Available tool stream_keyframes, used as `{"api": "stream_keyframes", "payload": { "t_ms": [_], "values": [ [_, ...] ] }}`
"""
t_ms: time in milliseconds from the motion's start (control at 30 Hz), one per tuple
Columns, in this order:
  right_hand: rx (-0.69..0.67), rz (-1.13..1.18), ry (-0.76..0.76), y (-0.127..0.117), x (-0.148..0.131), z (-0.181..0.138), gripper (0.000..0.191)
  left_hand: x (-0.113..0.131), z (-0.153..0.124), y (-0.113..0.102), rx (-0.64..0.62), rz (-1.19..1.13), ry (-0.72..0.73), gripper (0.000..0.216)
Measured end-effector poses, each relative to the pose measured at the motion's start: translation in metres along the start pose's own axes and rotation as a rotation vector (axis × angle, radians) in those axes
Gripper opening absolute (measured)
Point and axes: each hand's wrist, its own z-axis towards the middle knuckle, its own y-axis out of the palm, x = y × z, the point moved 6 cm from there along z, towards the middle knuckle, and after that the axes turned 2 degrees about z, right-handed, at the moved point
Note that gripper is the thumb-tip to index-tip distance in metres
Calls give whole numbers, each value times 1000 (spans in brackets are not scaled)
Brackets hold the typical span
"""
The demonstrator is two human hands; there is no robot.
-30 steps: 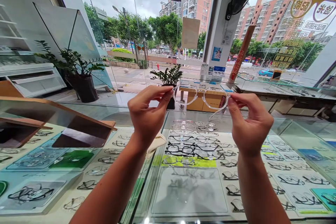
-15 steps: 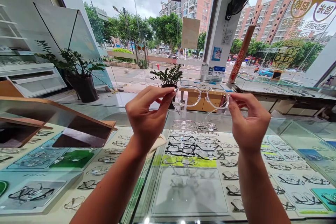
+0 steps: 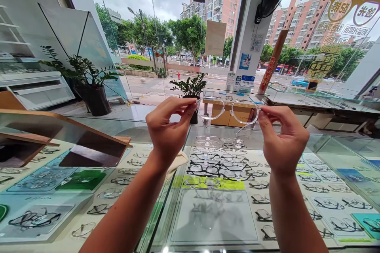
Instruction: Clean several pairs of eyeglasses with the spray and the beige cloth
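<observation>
Spectacles with a clear, rounded frame (image 3: 228, 104) were held up in front, between the left hand (image 3: 166, 126) and the right hand (image 3: 285, 138). One outer end was pinched by the left fingers (image 3: 191, 107) and the other by the right fingers (image 3: 263, 115); thin temples were left unfolded below the rims.

Since half a second earlier, the frame had been shifted slightly toward the left fingers, while both hands had been moved slightly rightward and neither pinch had been let go. By judgement, only the pose of the frame was being adjusted, with the hold kept secure.

Below the fingers, rows of spectacles were contained in a glass-topped display bench (image 3: 170, 205). Black-framed pairs (image 3: 204, 168) were set out below the gap between the hands, and a clear-framed pair (image 3: 202, 182) was laid over a yellow-green strip (image 3: 231, 184).

Well below and left of the left fingers, overlapping black spectacles (image 3: 32, 218) were kept on a shallow, pale box (image 3: 67, 221); whether they were sunk inside it could not be told. Farther left, beyond those fingers, a leafy green plant (image 3: 89, 73) was held in a round, dark pot (image 3: 97, 102).
</observation>
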Motion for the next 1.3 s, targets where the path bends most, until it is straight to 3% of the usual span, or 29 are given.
{"api": "stream_keyframes", "payload": {
  "t_ms": [300, 700, 833, 1067, 1300],
  "values": [
    [0, 51, 4, -1, -5, -1, 9, -5, -1, 2, -1, -19, -37, 15],
    [12, 170, 172, 8, 26, -4, 12, 17, 1, -6, 56, 15, 99, 23],
    [53, 205, 194, 8, 25, -5, 12, 10, 0, -2, 41, -4, 31, 17],
    [-26, 312, 302, 14, 37, -7, 14, -14, -5, 8, -33, -75, -185, 9],
    [18, 266, 137, 13, 25, -3, 9, -26, -5, 9, 9, -252, -269, 13]
  ]
}}
